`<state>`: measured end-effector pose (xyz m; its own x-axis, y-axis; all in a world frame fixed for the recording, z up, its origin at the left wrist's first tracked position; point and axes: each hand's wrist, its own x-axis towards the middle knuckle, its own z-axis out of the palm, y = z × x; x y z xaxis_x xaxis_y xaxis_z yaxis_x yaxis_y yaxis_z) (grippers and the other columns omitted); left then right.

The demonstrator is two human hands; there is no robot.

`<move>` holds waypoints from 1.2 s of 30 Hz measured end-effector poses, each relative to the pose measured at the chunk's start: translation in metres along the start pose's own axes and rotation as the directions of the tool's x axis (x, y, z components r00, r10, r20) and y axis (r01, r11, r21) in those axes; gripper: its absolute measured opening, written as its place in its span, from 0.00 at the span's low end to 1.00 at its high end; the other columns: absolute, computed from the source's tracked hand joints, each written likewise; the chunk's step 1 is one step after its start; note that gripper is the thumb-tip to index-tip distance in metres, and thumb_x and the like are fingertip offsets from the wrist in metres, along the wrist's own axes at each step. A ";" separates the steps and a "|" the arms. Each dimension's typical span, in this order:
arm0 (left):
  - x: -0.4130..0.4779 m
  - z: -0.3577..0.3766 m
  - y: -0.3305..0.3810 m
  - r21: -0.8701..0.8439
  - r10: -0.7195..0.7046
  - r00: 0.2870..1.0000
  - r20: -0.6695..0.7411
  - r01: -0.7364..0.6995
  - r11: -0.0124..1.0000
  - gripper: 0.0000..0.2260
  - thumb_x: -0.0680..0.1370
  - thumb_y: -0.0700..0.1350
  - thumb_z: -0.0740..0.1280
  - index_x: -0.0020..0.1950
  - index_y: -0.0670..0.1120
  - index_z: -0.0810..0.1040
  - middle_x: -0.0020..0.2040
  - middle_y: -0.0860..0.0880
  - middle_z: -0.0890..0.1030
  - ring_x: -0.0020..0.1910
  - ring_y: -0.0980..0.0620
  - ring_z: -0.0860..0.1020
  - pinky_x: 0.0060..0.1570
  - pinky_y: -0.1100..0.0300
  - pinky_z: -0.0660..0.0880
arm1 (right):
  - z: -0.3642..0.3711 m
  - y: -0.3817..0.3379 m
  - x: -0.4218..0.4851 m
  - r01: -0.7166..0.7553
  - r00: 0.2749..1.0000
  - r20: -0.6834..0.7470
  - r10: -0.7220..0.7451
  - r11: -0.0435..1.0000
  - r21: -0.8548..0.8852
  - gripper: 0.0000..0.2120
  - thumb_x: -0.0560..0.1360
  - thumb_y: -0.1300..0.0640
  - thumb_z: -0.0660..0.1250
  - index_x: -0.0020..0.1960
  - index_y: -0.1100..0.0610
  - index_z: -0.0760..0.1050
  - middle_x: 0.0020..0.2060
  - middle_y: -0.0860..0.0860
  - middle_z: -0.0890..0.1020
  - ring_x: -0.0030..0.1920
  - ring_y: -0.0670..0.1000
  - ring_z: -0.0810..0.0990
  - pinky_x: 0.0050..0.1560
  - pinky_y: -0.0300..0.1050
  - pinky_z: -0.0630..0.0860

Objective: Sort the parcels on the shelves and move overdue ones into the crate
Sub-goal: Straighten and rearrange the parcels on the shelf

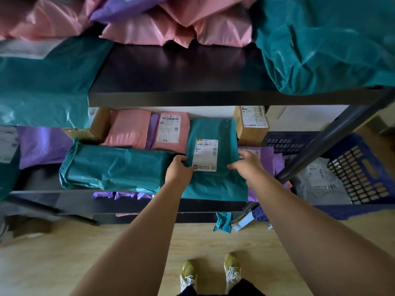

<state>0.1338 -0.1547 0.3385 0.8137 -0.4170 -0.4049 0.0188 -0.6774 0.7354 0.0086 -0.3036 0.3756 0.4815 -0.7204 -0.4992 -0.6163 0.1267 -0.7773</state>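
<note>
Teal parcel (215, 182) — long axis front-to-back, label (205, 155) up

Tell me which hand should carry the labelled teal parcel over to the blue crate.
Right. The right hand holds the teal parcel by its right edge, and the blue crate stands on that side, past the shelf post. The left hand, on the other edge, would likely have to cross over.

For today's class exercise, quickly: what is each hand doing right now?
Left hand: grips the left edge of the labelled teal parcel.
Right hand: holds the same parcel's right edge.
</note>
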 end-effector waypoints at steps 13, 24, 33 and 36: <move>0.007 0.012 0.005 0.078 0.024 0.993 0.111 -0.033 0.996 0.22 0.79 0.40 0.60 0.73 0.47 0.70 0.71 0.46 0.70 0.57 0.44 0.78 0.46 0.57 0.77 | 0.001 0.011 0.018 0.056 0.997 -0.041 -0.058 0.998 -0.041 0.22 0.79 0.64 0.64 0.72 0.54 0.71 0.68 0.51 0.74 0.62 0.53 0.77 0.56 0.42 0.74; 0.009 0.052 0.102 -0.048 0.160 0.956 0.244 -0.153 0.987 0.22 0.83 0.43 0.57 0.78 0.50 0.62 0.45 0.53 0.75 0.31 0.56 0.70 0.29 0.63 0.67 | -0.056 -0.020 0.045 0.065 0.902 -0.428 -0.060 0.998 -0.003 0.17 0.82 0.53 0.60 0.69 0.57 0.68 0.60 0.54 0.77 0.48 0.51 0.75 0.35 0.40 0.67; 0.019 0.086 0.155 -0.272 0.090 0.942 0.322 0.001 0.962 0.10 0.80 0.41 0.60 0.59 0.46 0.76 0.45 0.49 0.78 0.46 0.51 0.75 0.52 0.56 0.73 | -0.065 -0.038 0.077 -0.032 0.972 -0.227 0.052 0.996 0.088 0.18 0.83 0.50 0.55 0.68 0.58 0.72 0.53 0.55 0.77 0.44 0.50 0.74 0.38 0.42 0.68; 0.019 0.090 0.156 -0.313 0.058 0.934 0.353 0.060 0.948 0.14 0.81 0.41 0.58 0.65 0.45 0.75 0.57 0.45 0.78 0.56 0.49 0.75 0.63 0.52 0.72 | -0.064 -0.039 0.078 -0.034 0.976 -0.211 0.051 0.996 0.080 0.18 0.83 0.51 0.55 0.67 0.58 0.72 0.54 0.55 0.78 0.50 0.53 0.76 0.46 0.47 0.71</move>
<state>0.0998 -0.3224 0.3970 0.5563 -0.6422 -0.5274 0.2479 -0.4775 0.8429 0.0303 -0.4085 0.3914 0.3072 -0.8408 -0.4457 -0.5806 0.2055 -0.7878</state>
